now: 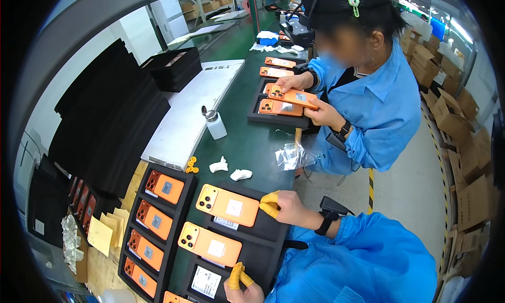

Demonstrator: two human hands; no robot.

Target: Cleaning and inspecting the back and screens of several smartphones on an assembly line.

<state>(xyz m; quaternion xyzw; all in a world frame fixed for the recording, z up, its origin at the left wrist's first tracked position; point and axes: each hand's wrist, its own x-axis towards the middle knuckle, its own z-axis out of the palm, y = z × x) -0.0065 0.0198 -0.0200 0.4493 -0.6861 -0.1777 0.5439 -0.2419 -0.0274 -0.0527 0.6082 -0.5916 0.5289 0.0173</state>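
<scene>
My right hand (289,208), yellow covers on its fingertips, pinches the right end of an orange phone (221,204). This phone lies back up, with a white square sticker and a camera block at its left end. Below it, a second orange phone (202,243) with a similar sticker is also back up. At that phone's lower right corner, the covered fingertips of my left hand (244,290) come together. Both phones are over a black tray (258,245) with compartments. A white printed label (205,281) shows in the compartment beside my left hand.
Another black tray (190,190) on the left holds several orange phones. White crumpled wipes (241,174), yellow finger covers (191,165) and a pump bottle (215,126) stand beyond. A co-worker (363,103) at the far right holds an orange phone over another tray (260,116).
</scene>
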